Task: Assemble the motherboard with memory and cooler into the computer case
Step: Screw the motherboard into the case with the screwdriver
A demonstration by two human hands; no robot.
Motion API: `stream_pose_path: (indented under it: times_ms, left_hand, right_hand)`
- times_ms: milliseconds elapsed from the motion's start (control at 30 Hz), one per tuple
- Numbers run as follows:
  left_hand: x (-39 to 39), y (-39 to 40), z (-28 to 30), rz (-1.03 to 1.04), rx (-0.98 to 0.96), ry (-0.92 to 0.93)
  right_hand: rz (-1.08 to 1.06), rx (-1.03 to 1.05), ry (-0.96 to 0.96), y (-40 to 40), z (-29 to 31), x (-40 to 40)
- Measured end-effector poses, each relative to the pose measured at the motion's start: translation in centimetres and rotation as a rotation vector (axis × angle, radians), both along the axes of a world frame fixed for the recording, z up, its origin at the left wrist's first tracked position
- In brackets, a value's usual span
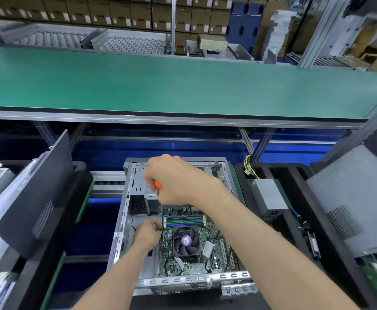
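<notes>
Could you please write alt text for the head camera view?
A right hand grips an orange-handled screwdriver above an open grey metal computer case, while the left hand pinches something small at the edge of the green motherboard beside its black cooler fan.

You have one view only, from the wide-angle camera on your head, so nothing is shared with a second view. It looks forward and steeply down onto the open grey metal computer case (125,222), close below you. Your forearms enter from the bottom edge. Farther off, the long green-topped bench (183,86) crosses the frame, bowed by the lens.
</notes>
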State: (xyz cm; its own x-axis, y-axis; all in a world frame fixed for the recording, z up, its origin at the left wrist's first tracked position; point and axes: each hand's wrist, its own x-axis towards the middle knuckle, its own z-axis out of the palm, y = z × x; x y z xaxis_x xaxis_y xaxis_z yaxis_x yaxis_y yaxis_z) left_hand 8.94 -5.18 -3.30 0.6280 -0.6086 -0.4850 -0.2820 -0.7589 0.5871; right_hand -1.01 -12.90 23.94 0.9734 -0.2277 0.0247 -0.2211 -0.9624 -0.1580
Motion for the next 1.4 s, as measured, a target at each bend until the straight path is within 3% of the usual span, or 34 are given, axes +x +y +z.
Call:
stream_pose_path:
  times_ms: [167, 367, 733, 900, 1033, 1200, 1400]
  left_hand:
    - [-0.1, -0.2, 0.0, -0.015, 0.004, -0.002]
    - [-0.1, -0.1, 0.2, 0.02, -0.009, -0.028]
    - [-0.3, -0.4, 0.1, 0.033, -0.012, -0.066]
    - [-0.3, -0.3, 0.3, 0.007, -0.012, -0.076]
    - [-0.3, -0.2, 0.5, -0.024, -0.013, -0.076]
    - [-0.3, -0.1, 0.4, -0.004, -0.021, -0.072]
    - [-0.3, -0.3, 0.3, 0.008, -0.032, -0.076]
  right_hand:
    - [-0.232, -0.061, -0.078, -0.5, -1.0, -0.1]
    - [-0.137, 0.023, -0.041, -0.9, -0.9, -0.6]
    - [-0.229, -0.154, -0.126, 0.4, -1.4, 0.3]
    - [-0.128, -0.022, -0.063, -0.1, -0.6, 0.3]
    - [-0.232, -0.156, -0.106, 0.0, -1.2, 0.7]
    - [-0.118, -0.011, -0.053, -0.3, -0.3, 0.6]
    - [-0.225, -0.159, -0.107, 0.2, -1.2, 0.7]
